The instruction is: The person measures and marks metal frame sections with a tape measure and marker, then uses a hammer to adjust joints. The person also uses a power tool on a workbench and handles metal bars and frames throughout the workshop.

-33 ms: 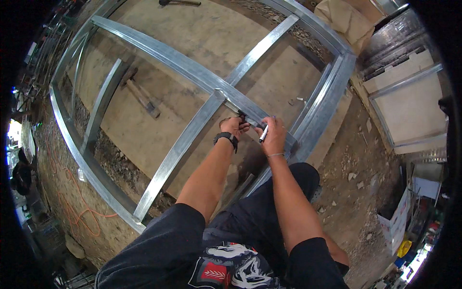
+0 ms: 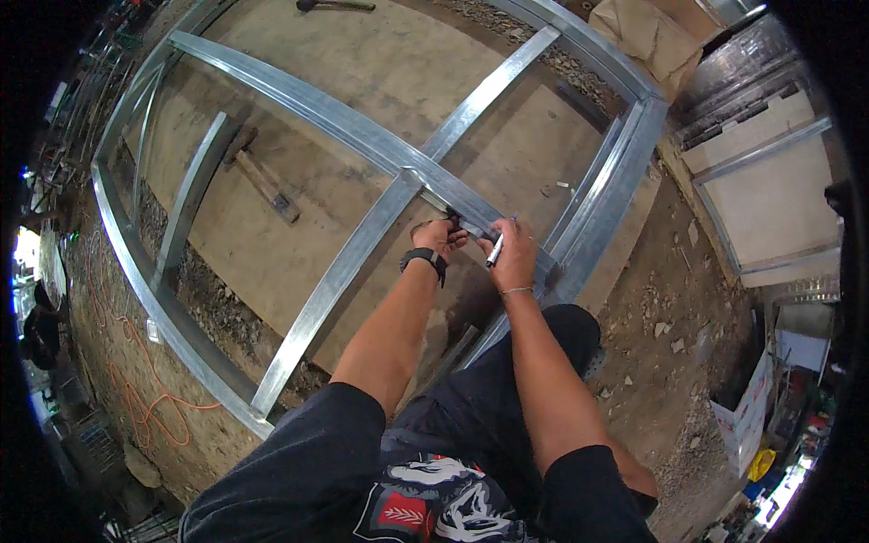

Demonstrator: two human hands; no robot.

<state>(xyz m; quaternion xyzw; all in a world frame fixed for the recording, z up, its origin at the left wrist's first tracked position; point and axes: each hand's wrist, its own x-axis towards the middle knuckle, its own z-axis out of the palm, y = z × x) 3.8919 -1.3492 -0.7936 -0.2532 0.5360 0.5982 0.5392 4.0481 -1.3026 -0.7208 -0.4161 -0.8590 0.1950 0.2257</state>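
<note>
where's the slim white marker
The slim white marker is right of centre in the head view, in the right hand, by the lower-right end of the long silver metal beam.

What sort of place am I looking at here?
It looks like a metalworking yard or rough workshop, though I can't be sure. A large metal frame is laid out low, a hammer lies within its outline, and stony bare ground shows beside it.
</note>
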